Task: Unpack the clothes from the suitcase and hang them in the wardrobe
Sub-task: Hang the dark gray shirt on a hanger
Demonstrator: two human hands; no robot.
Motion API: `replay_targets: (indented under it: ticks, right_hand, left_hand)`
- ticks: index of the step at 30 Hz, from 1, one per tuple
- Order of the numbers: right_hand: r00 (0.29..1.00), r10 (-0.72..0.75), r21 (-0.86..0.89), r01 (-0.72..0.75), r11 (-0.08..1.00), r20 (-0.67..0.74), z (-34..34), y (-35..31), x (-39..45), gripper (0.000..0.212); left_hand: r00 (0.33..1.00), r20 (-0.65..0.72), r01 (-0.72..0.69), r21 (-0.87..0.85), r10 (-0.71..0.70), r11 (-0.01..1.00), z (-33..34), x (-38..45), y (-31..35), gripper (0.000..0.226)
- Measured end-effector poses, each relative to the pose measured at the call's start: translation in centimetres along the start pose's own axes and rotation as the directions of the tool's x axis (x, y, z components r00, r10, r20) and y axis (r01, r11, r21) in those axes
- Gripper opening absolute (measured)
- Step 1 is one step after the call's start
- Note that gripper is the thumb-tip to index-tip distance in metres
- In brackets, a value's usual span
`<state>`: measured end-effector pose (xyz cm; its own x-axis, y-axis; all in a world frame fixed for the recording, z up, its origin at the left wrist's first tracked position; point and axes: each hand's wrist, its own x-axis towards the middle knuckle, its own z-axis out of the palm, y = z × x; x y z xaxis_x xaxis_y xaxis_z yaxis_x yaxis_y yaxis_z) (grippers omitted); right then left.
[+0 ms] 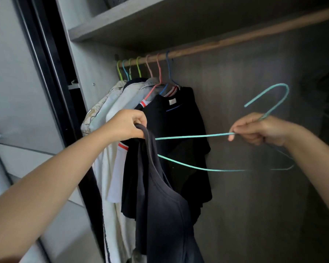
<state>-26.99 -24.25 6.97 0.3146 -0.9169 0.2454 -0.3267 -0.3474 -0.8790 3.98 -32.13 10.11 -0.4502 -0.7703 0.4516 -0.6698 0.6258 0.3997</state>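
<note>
the left hand (128,124) grips the shoulder strap of a dark navy sleeveless top (165,215), fingers curled tight round the fabric, and the rest of the garment hangs straight down from that fist in front of the clothes already in the wardrobe. the right hand (258,130) holds a thin teal wire hanger (198,135) just below its hook, fingers and thumb closed round the neck where the two arms meet. the hook stands up above the knuckles, curving back to the left. the hanger lies almost flat, one arm running left toward the strap and its far end passing behind the strap close to the left hand, so that shoulder of the hanger looks threaded into the top; the bottom bar sweeps lower and across to the right.

behind the hands, a brown wooden rail (235,37) runs under a grey wardrobe shelf (122,25). a cluster of coloured wire hangers sits at the rail's left end: green, light blue, pink and one dark blue. from them hang a black short-sleeved shirt (179,133) with a small white label at the collar, a white shirt with red and black trim (118,168), and pale cream garments (103,109) pressed against the wardrobe's left wall. the rail to the right of them is bare. a black door frame (46,73) stands at the left edge.
</note>
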Motion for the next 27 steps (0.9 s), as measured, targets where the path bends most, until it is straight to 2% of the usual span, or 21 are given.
replay_targets:
  ticks: [3, 5, 7, 10, 14, 16, 18, 21, 23, 24, 25, 27]
  right_hand:
    - [0.998, -0.02, 0.003, 0.02, 1.0, 0.058, 0.2, 0.0, 0.8, 0.056]
    - [0.998, -0.034, 0.002, 0.034, 0.999, 0.055, 1.0, -0.1, 1.3, 0.037]
    - [0.999, -0.047, 0.044, 0.047, 0.998, -0.006, 2.7, -0.2, 2.0, 0.022]
    - [0.985, -0.08, 0.135, 0.101, 0.986, -0.153, 5.4, 0.4, 3.3, 0.028]
    - [0.946, -0.004, 0.324, 0.115, 0.939, -0.324, 6.5, 1.2, 3.9, 0.032]
    - [0.933, 0.0, 0.375, 0.144, 0.916, -0.359, 6.7, 1.4, 3.8, 0.033]
    - [0.926, -0.012, 0.381, 0.167, 0.909, -0.377, 6.7, 1.4, 3.8, 0.033]
    - [0.917, -0.006, 0.388, 0.175, 0.905, -0.399, 6.4, 1.3, 3.9, 0.032]
    - [0.888, -0.043, 0.324, 0.211, 0.922, -0.459, 6.1, 1.2, 4.0, 0.027]
    - [0.851, -0.099, 0.203, 0.234, 0.951, -0.516, 6.0, 1.2, 4.0, 0.023]
    - [0.797, -0.169, 0.051, 0.243, 0.969, -0.58, 5.9, 1.2, 3.9, 0.024]
    - [0.641, -0.32, -0.209, 0.245, 0.947, -0.698, 6.2, 1.4, 3.3, 0.036]
  left_hand:
    - [0.99, 0.122, -0.074, -0.028, 0.077, 0.997, 0.5, -0.4, 1.4, 0.029]
    - [0.972, 0.192, -0.122, -0.067, 0.133, 0.99, 1.1, -0.5, 2.3, 0.033]
    - [0.948, 0.25, -0.171, -0.111, 0.194, 0.979, 2.0, -0.3, 3.0, 0.036]
    - [0.92, 0.303, -0.233, -0.087, 0.249, 0.969, 3.4, 0.0, 4.5, 0.035]
    - [0.931, 0.228, -0.311, 0.094, 0.284, 0.946, 3.9, 0.0, 4.8, 0.036]
    - [0.943, 0.2, -0.321, 0.342, 0.265, 0.883, 3.7, -0.1, 4.6, 0.027]
    - [0.974, 0.126, -0.228, 0.534, 0.19, 0.814, 3.9, -0.4, 4.3, 0.028]
    - [0.992, 0.054, -0.125, 0.645, 0.118, 0.754, 4.6, -1.0, 4.0, 0.044]
    - [0.989, 0.057, -0.137, 0.676, 0.134, 0.724, 4.7, -1.2, 3.9, 0.047]
    - [0.989, 0.05, -0.134, 0.677, 0.136, 0.724, 4.5, -1.3, 4.0, 0.047]
    - [0.99, 0.031, -0.121, 0.678, 0.137, 0.725, 4.2, -1.2, 4.0, 0.047]
    - [0.992, -0.034, -0.068, 0.667, 0.121, 0.742, 3.3, -0.8, 4.0, 0.047]
